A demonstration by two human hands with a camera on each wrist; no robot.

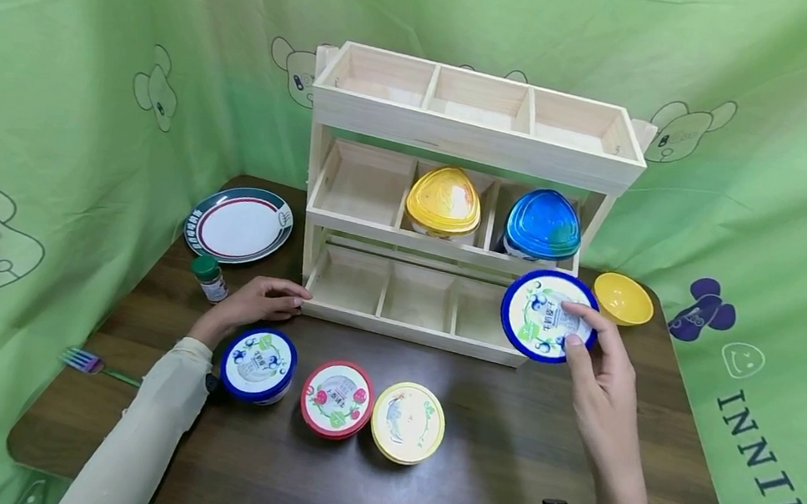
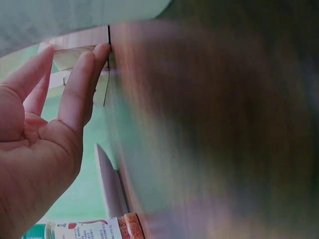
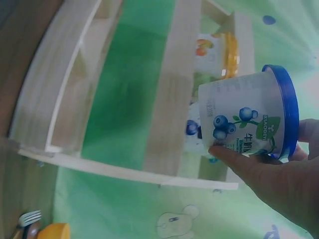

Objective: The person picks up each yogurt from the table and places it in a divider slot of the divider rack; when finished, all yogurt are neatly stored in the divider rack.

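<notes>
My right hand [image 1: 604,373] grips a white tub with a blue lid and blueberry print [image 1: 547,316]. The tub is raised in front of the right end of a three-tier wooden shelf [image 1: 478,139], its lid tilted toward the head camera. In the right wrist view the thumb lies along the side of this tub [image 3: 244,112]. My left hand [image 1: 264,302] reaches to the shelf's lower left corner, fingers nearly straight, fingertips at its edge. On the middle tier, a yellow-lidded tub [image 1: 444,200] sits in the centre compartment and a blue-lidded tub [image 1: 543,225] in the right one.
Along the table [image 1: 481,480] stand a blue-lidded tub [image 1: 258,364], a red-lidded tub [image 1: 337,398] and a yellow-lidded tub [image 1: 408,422]. At left are a plate [image 1: 240,225], a green-capped spice jar [image 1: 209,277] and a fork [image 1: 98,366]. A yellow bowl [image 1: 623,299] sits right of the shelf.
</notes>
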